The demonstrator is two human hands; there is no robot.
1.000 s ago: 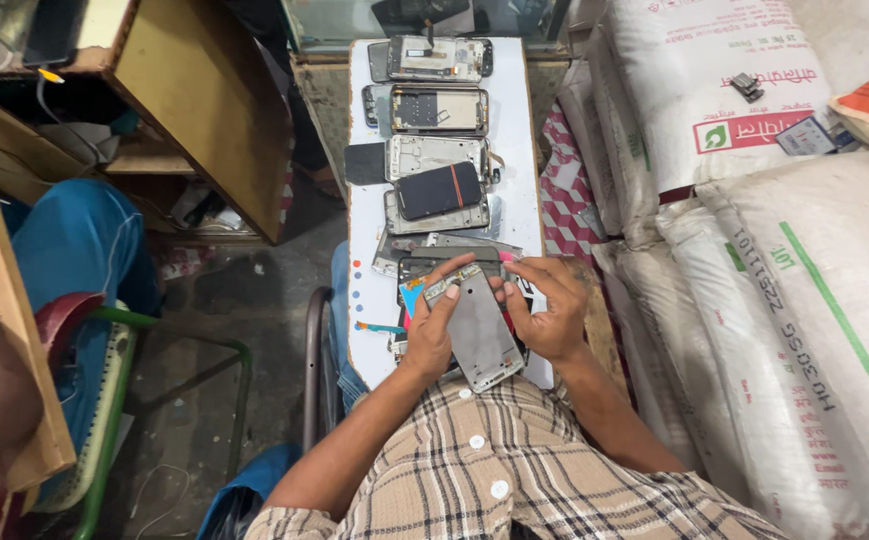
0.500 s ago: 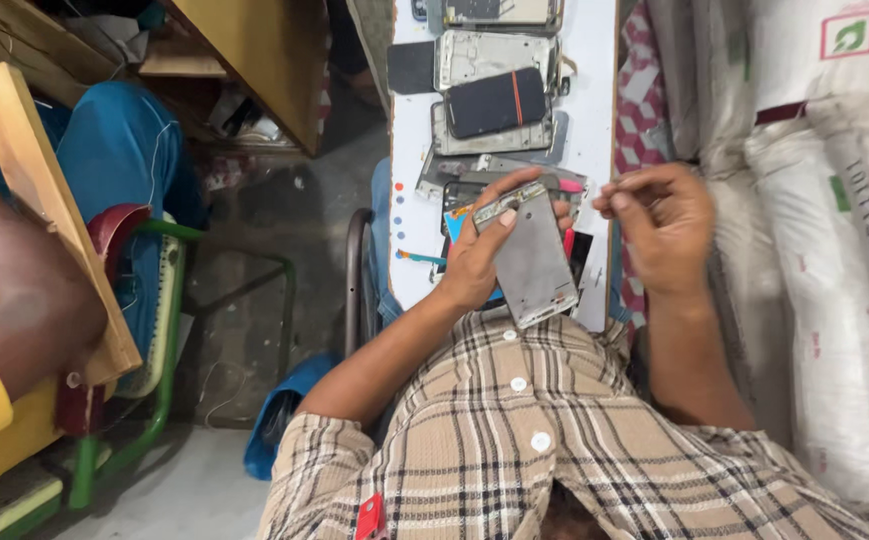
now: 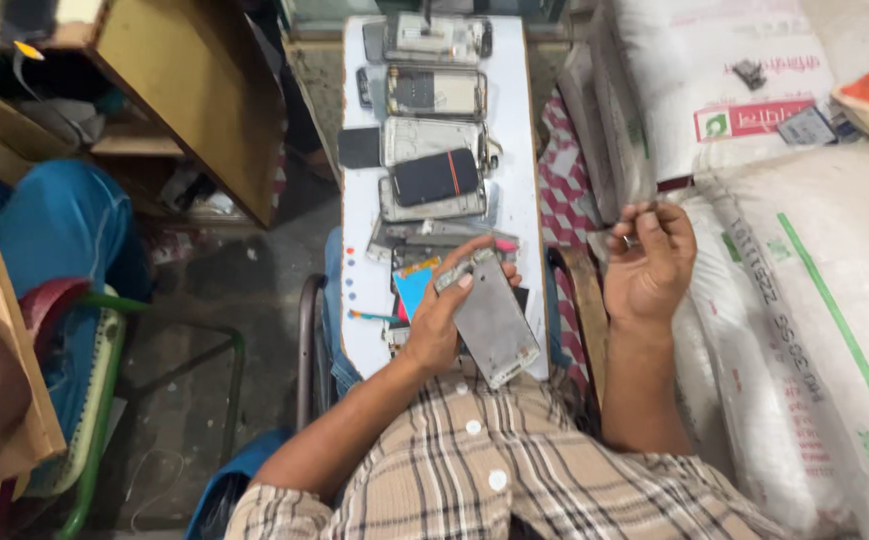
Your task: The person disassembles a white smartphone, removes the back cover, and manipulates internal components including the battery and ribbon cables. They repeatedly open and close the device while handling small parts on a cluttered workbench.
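Though gripped, phone frame (image 3: 491, 318) long-axis diagonal.

Soft, even light falls from above, brightest on the white surface (image 3: 524, 150) beyond the left hand (image 3: 441, 325). Shadows stay faint. The floor left of that hand is dim. Slight motion blur softens detail; edges bow a little.

A narrow white board (image 3: 524, 190) serves as the worktop. Dismantled phone frames (image 3: 432, 92) lie along it, one bearing a black phone (image 3: 436, 176). A blue card (image 3: 415, 287) lies nearer.
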